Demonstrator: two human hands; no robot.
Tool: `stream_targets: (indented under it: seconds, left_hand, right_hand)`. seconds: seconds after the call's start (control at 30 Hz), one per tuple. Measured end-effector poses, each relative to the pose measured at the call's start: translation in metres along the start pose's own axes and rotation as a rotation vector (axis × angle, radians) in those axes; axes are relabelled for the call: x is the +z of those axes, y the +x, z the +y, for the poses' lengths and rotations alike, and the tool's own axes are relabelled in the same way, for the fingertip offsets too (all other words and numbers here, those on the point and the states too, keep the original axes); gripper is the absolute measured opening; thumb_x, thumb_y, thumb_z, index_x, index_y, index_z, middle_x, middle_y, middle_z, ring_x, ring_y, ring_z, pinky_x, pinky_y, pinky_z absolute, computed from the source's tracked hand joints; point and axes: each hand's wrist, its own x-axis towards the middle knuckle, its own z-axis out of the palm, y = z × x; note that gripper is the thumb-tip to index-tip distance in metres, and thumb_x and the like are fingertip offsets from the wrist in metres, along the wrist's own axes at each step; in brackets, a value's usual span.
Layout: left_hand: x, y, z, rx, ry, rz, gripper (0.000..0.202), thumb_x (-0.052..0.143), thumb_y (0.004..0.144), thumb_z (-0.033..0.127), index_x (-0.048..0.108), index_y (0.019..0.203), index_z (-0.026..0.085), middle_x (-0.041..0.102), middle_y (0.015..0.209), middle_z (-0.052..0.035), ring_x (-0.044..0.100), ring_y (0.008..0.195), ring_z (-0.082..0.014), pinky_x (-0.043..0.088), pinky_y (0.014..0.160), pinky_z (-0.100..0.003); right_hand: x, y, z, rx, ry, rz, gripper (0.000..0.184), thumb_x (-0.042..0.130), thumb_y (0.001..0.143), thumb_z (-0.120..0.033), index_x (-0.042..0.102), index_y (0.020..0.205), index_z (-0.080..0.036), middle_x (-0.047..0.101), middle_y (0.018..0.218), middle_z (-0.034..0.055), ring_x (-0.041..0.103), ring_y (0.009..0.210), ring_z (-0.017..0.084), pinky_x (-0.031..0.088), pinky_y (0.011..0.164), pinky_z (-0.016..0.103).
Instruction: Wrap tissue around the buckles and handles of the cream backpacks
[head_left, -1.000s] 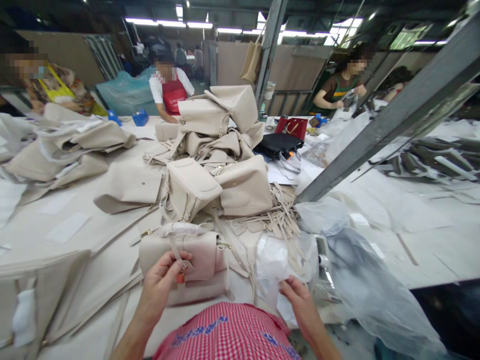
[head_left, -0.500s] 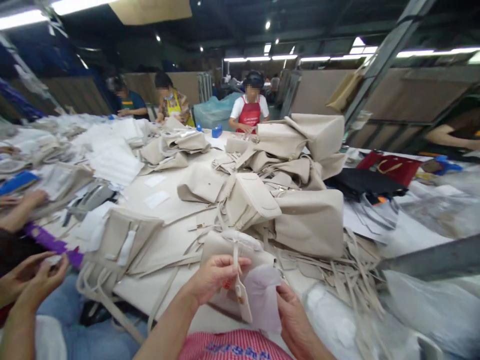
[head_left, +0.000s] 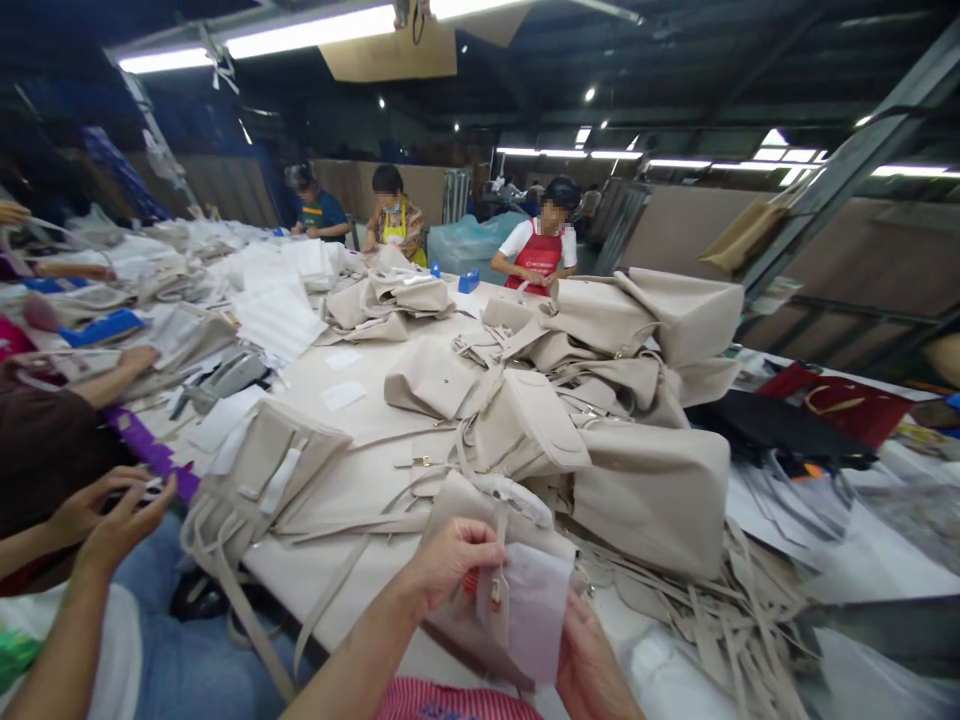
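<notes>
A beige handbag (head_left: 457, 500) lies before me at the table's near edge, its handle wrapped in white material. My left hand (head_left: 461, 560) is closed in a pinch on the bag's narrow strap (head_left: 501, 522), which hangs down to a small gold-coloured buckle (head_left: 496, 590). My right hand (head_left: 592, 650) grips the right edge of a thin whitish translucent sheet (head_left: 538, 610), its fingers partly hidden behind it. The sheet lies against the strap end, close to the buckle. Something red shows beneath my left fingers, too small to name.
Several beige bags (head_left: 645, 490) are heaped just beyond, with loose straps (head_left: 720, 610) at the right. Another beige bag (head_left: 300, 450) stands to the left, near a co-worker's hands (head_left: 112, 510). A black bag (head_left: 780, 430) and clear plastic lie right. Other people work across the table.
The sheet has moved left, from beside the strap to against the strap end and buckle, and looks flatter. My left hand keeps its pinch. The view has turned slightly left and up.
</notes>
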Motion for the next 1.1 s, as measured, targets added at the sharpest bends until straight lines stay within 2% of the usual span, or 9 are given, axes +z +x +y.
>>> stream_targets:
  seconds: [0.1,0.2,0.27,0.43,0.57,0.63,0.8,0.9,1.1]
  left_hand:
    - [0.001,0.0,0.001,0.043,0.036,0.035,0.03,0.079,0.055,0.036,0.06,0.054,0.013,0.053,0.05,0.0022,0.044,0.047,-0.0084,0.029,0.048,-0.022]
    - [0.001,-0.005,0.003,0.019,0.017,0.008,0.03,0.077,0.057,0.039,0.06,0.058,0.014,0.055,0.049,0.0015,0.048,0.044,-0.0107,0.031,0.045,-0.023]
    - [-0.001,-0.01,0.004,-0.007,-0.027,-0.038,0.032,0.076,0.059,0.043,0.062,0.063,0.014,0.057,0.049,0.0006,0.051,0.042,-0.013,0.034,0.044,-0.024]
    - [-0.008,-0.023,0.01,0.026,-0.061,-0.062,0.031,0.077,0.059,0.041,0.066,0.062,0.012,0.056,0.055,-0.0003,0.049,0.048,-0.0109,0.039,0.049,-0.024]
    - [-0.011,-0.024,0.016,0.128,-0.04,-0.035,0.023,0.077,0.06,0.035,0.068,0.059,0.014,0.066,0.083,-0.0068,0.056,0.07,-0.0156,0.043,0.058,-0.024]
    - [-0.011,-0.024,0.018,0.179,-0.011,-0.029,0.019,0.077,0.062,0.032,0.068,0.057,0.015,0.066,0.092,-0.0077,0.057,0.081,-0.018,0.045,0.064,-0.024]
    - [-0.007,-0.027,0.023,0.143,0.008,0.012,0.021,0.078,0.058,0.032,0.068,0.056,0.014,0.058,0.104,-0.007,0.054,0.068,-0.0125,0.043,0.056,-0.024]
    - [-0.004,-0.027,0.023,0.148,-0.005,0.036,0.02,0.077,0.059,0.031,0.068,0.055,0.014,0.058,0.099,-0.0063,0.053,0.07,-0.0134,0.041,0.056,-0.023]
    - [-0.005,-0.022,0.019,0.218,0.063,0.127,0.017,0.074,0.064,0.029,0.068,0.055,0.016,0.055,0.072,-0.002,0.051,0.073,-0.0159,0.04,0.069,-0.026]
  right_hand:
    - [0.005,-0.003,-0.004,0.008,0.008,-0.047,0.065,0.066,0.067,-0.069,0.071,0.108,-0.019,0.075,0.102,0.0135,0.07,0.09,0.029,0.054,0.078,0.04]
    - [0.01,0.002,-0.006,-0.069,-0.16,0.011,0.053,0.079,0.061,-0.054,0.073,0.101,-0.02,0.077,0.095,0.0103,0.071,0.086,0.028,0.054,0.078,0.037]
    - [0.01,0.008,-0.006,-0.075,-0.234,0.041,0.044,0.08,0.064,-0.046,0.073,0.098,-0.019,0.078,0.089,0.0082,0.071,0.082,0.027,0.054,0.076,0.036]
    - [0.004,0.019,-0.004,-0.065,-0.402,0.003,0.042,0.077,0.068,-0.046,0.075,0.098,-0.018,0.077,0.089,0.0087,0.071,0.081,0.026,0.055,0.072,0.035]
    - [0.007,0.018,0.003,-0.083,-0.432,-0.096,0.046,0.078,0.067,-0.046,0.073,0.104,-0.02,0.076,0.1,0.0087,0.07,0.09,0.027,0.054,0.081,0.036]
    - [0.009,0.017,0.004,-0.085,-0.434,-0.097,0.048,0.077,0.067,-0.047,0.072,0.107,-0.021,0.076,0.1,0.0081,0.07,0.091,0.027,0.054,0.08,0.035]
    - [0.009,0.024,-0.001,-0.074,-0.591,0.017,0.047,0.073,0.067,-0.055,0.075,0.095,-0.017,0.077,0.08,0.008,0.07,0.079,0.029,0.055,0.068,0.036]
    - [0.014,0.025,0.001,-0.061,-0.508,-0.03,0.047,0.072,0.068,-0.056,0.076,0.095,-0.018,0.077,0.08,0.0078,0.07,0.076,0.028,0.055,0.072,0.039]
    - [0.026,0.02,0.01,0.05,-0.351,-0.119,0.047,0.072,0.07,-0.055,0.074,0.102,-0.02,0.077,0.086,0.0068,0.069,0.083,0.027,0.053,0.079,0.038]
